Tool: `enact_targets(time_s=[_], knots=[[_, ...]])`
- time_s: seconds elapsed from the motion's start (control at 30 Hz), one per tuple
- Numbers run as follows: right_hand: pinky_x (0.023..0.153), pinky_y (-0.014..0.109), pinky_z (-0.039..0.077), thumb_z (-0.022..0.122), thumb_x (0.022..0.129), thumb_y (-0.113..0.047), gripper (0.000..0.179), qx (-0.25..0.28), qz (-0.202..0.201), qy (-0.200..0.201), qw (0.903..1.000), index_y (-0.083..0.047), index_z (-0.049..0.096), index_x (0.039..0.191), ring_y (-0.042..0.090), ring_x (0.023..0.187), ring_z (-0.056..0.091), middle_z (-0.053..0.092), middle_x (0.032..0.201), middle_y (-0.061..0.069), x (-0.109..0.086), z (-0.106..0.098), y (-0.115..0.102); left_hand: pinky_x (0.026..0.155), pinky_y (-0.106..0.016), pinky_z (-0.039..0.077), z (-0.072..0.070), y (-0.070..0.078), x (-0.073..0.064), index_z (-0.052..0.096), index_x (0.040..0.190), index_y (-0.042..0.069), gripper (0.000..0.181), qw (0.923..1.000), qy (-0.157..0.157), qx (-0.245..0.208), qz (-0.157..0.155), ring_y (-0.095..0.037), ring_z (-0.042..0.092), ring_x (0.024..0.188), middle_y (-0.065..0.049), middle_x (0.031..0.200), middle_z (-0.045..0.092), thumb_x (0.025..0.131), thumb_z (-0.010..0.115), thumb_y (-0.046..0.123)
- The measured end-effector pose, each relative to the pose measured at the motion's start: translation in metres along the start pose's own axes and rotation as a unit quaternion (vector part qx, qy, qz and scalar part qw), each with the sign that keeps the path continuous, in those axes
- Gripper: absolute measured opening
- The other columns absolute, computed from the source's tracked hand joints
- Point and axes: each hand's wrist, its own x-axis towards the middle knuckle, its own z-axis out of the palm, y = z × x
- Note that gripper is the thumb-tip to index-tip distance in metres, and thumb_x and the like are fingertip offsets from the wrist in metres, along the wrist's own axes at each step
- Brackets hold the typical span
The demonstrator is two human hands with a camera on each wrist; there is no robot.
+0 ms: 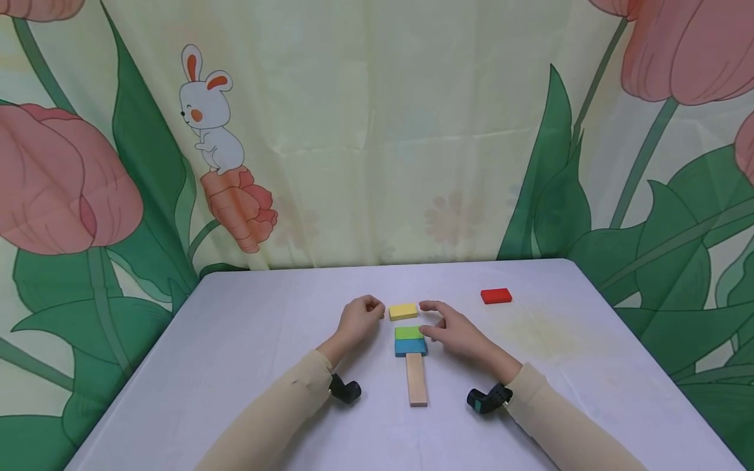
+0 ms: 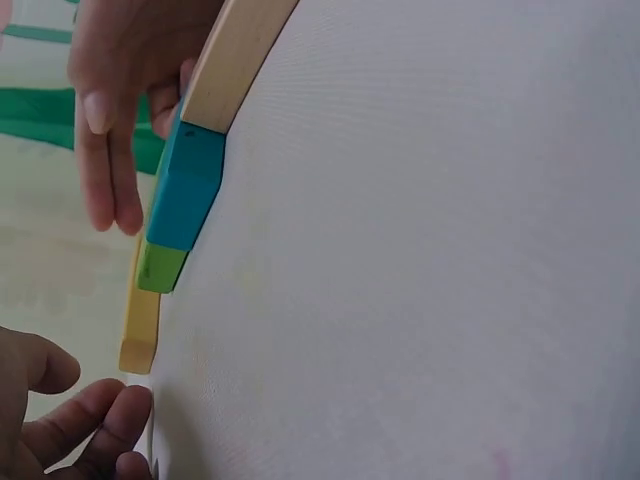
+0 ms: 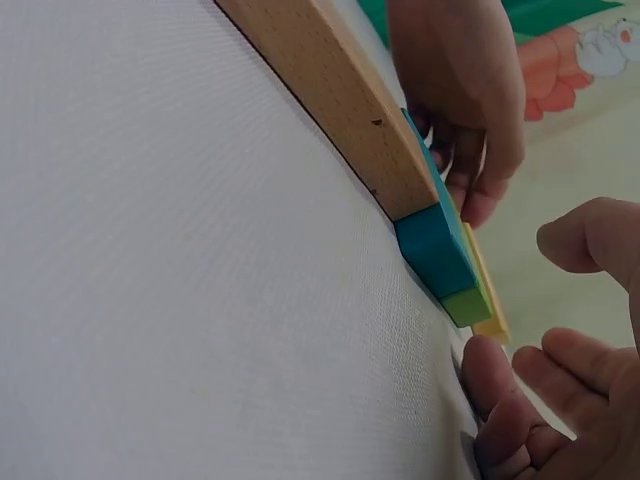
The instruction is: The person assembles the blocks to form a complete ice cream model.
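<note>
On the table a plain wooden block (image 1: 416, 380) lies lengthwise, its far end against a blue block (image 1: 410, 347). A green block (image 1: 409, 333) lies along the blue one's far side. Beyond a small gap lies a yellow block (image 1: 403, 311). My left hand (image 1: 358, 322) is just left of the yellow block, its fingers loosely bent and holding nothing. On the other side my right hand (image 1: 452, 332) has thumb and fingers spread, the thumb right at the green block's end. In the right wrist view, the right fingers (image 3: 565, 385) appear near the green and yellow blocks.
A red block (image 1: 496, 296) lies at the back right of the white-covered table (image 1: 247, 366). Behind the table hangs a curtain (image 1: 377, 144) printed with tulips and a rabbit. Each wrist carries a black camera.
</note>
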Motion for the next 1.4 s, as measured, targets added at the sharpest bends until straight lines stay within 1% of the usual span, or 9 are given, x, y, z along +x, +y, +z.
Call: enact_targets(time_s=[0.1, 0.2, 0.37, 0.53, 0.63, 0.73, 0.9, 1.1, 1.4], knots=[[0.074, 0.029, 0.051, 0.070, 0.098, -0.029, 0.062, 0.003, 0.004, -0.007, 1.0000, -0.018, 0.047, 0.154, 0.018, 0.085, 0.059, 0.052, 0.154, 0.006, 0.0012, -0.0018, 0.0003, 0.071, -0.030, 0.048, -0.0001, 0.0001, -0.0021, 0.075, 0.105, 0.008, 0.022, 0.9999, -0.012, 0.000, 0.001, -0.017, 0.057, 0.083, -0.001, 0.090, 0.068, 0.100, 0.061, 0.024], [0.073, 0.029, 0.050, 0.068, 0.098, -0.027, 0.060, -0.002, 0.008, -0.012, 0.9999, -0.018, 0.049, 0.154, 0.018, 0.084, 0.058, 0.055, 0.151, 0.006, 0.0022, -0.0019, 0.0007, 0.076, -0.032, 0.051, 0.0011, 0.0003, -0.0033, 0.077, 0.108, 0.010, 0.023, 0.9998, -0.020, 0.000, -0.003, -0.018, 0.058, 0.087, -0.001, 0.095, 0.069, 0.101, 0.062, 0.026], [0.071, 0.030, 0.048, 0.066, 0.098, -0.025, 0.054, -0.010, 0.012, -0.012, 0.9998, -0.018, 0.054, 0.150, 0.018, 0.083, 0.056, 0.063, 0.137, 0.004, 0.0031, -0.0006, 0.0012, 0.081, -0.034, 0.053, 0.0034, 0.0001, -0.0028, 0.077, 0.111, 0.012, 0.024, 0.9997, -0.023, 0.006, -0.007, -0.018, 0.059, 0.090, -0.001, 0.103, 0.072, 0.101, 0.060, 0.027], [0.069, 0.029, 0.048, 0.067, 0.098, -0.026, 0.051, -0.014, 0.012, -0.008, 0.9998, -0.018, 0.057, 0.147, 0.019, 0.082, 0.055, 0.067, 0.123, 0.003, 0.0035, -0.0010, 0.0014, 0.084, -0.037, 0.054, 0.0035, -0.0003, -0.0016, 0.077, 0.112, 0.012, 0.025, 0.9996, -0.026, 0.007, -0.007, -0.018, 0.060, 0.092, -0.002, 0.107, 0.072, 0.101, 0.060, 0.027], [0.069, 0.029, 0.048, 0.068, 0.098, -0.026, 0.051, -0.010, 0.013, -0.007, 0.9998, -0.018, 0.058, 0.147, 0.019, 0.082, 0.055, 0.066, 0.123, 0.003, 0.0037, -0.0012, 0.0023, 0.088, -0.039, 0.055, 0.0034, -0.0009, -0.0014, 0.077, 0.112, 0.013, 0.024, 0.9995, -0.030, 0.005, -0.011, -0.018, 0.060, 0.095, -0.002, 0.108, 0.072, 0.101, 0.060, 0.026], [0.071, 0.029, 0.050, 0.068, 0.098, -0.025, 0.049, -0.004, 0.011, -0.006, 0.9999, -0.017, 0.059, 0.146, 0.019, 0.084, 0.056, 0.065, 0.131, 0.004, 0.0042, -0.0010, 0.0040, 0.092, -0.041, 0.055, 0.0038, -0.0018, -0.0016, 0.077, 0.111, 0.014, 0.023, 0.9993, -0.035, 0.003, -0.015, -0.019, 0.060, 0.098, -0.002, 0.110, 0.072, 0.101, 0.060, 0.026], [0.075, 0.028, 0.052, 0.067, 0.098, -0.024, 0.045, 0.004, 0.008, -0.005, 0.9999, -0.016, 0.060, 0.142, 0.017, 0.088, 0.058, 0.064, 0.137, 0.005, 0.0044, 0.0006, 0.0069, 0.096, -0.044, 0.054, 0.0040, -0.0044, -0.0035, 0.078, 0.110, 0.015, 0.022, 0.9992, -0.039, 0.009, -0.008, -0.020, 0.060, 0.104, -0.003, 0.115, 0.073, 0.100, 0.059, 0.024], [0.076, 0.028, 0.053, 0.066, 0.099, -0.023, 0.042, 0.010, 0.009, -0.003, 0.9999, -0.016, 0.061, 0.141, 0.017, 0.090, 0.058, 0.066, 0.137, 0.006, 0.0038, 0.0023, 0.0075, 0.094, -0.043, 0.052, 0.0042, -0.0075, -0.0069, 0.079, 0.107, 0.017, 0.022, 0.9992, -0.037, 0.013, 0.004, -0.020, 0.059, 0.103, -0.002, 0.115, 0.073, 0.100, 0.059, 0.023], [0.076, 0.028, 0.055, 0.064, 0.100, -0.022, 0.035, 0.021, 0.018, 0.013, 0.9995, -0.015, 0.064, 0.134, 0.015, 0.090, 0.062, 0.069, 0.129, 0.004, 0.0029, 0.0034, 0.0078, 0.079, -0.033, 0.046, 0.0036, -0.0085, -0.0060, 0.080, 0.103, 0.020, 0.021, 0.9988, -0.042, 0.017, 0.015, -0.018, 0.056, 0.094, 0.001, 0.108, 0.074, 0.099, 0.059, 0.021]])
